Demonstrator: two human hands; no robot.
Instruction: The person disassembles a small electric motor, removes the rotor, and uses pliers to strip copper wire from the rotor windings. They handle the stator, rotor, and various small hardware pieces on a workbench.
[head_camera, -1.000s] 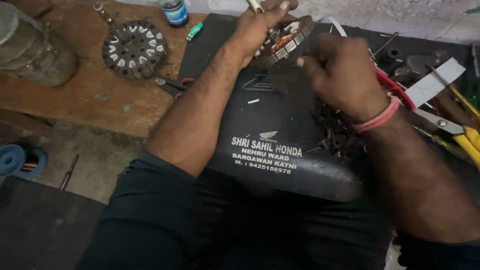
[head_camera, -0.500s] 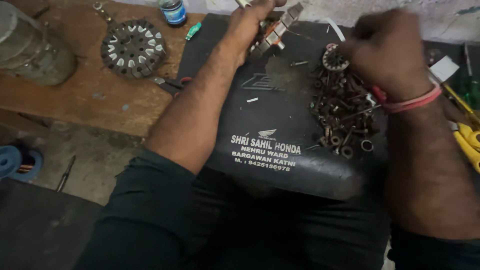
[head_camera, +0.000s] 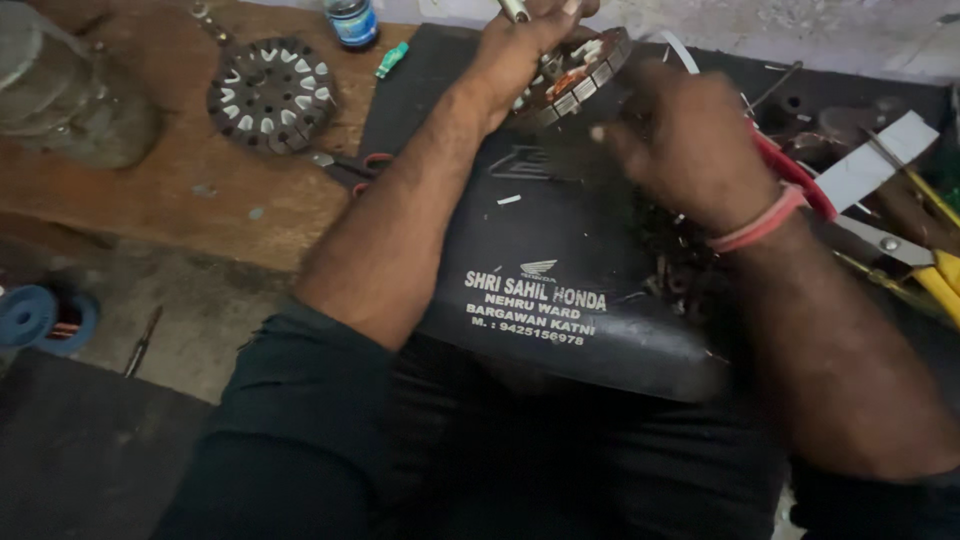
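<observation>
Here, left hand (head_camera: 520, 50) grips stator (head_camera: 575, 75) — ring-shaped, copper windings showing, held tilted above black pad (head_camera: 560, 260), far edge. Right hand (head_camera: 690, 140) just beside stator, on its right, fingers curled toward rim; blurred, cannot tell whether pinching anything. Stator face turned toward right hand, left hand closer, wrapped over top. Below right wrist — heap of small dark scraps (head_camera: 680, 270) on pad. Further out: second stator (head_camera: 270, 95) flat on wooden counter (head_camera: 150, 200), scissors (head_camera: 350, 168) near it, red-handled tool (head_camera: 795, 175) at right.
</observation>
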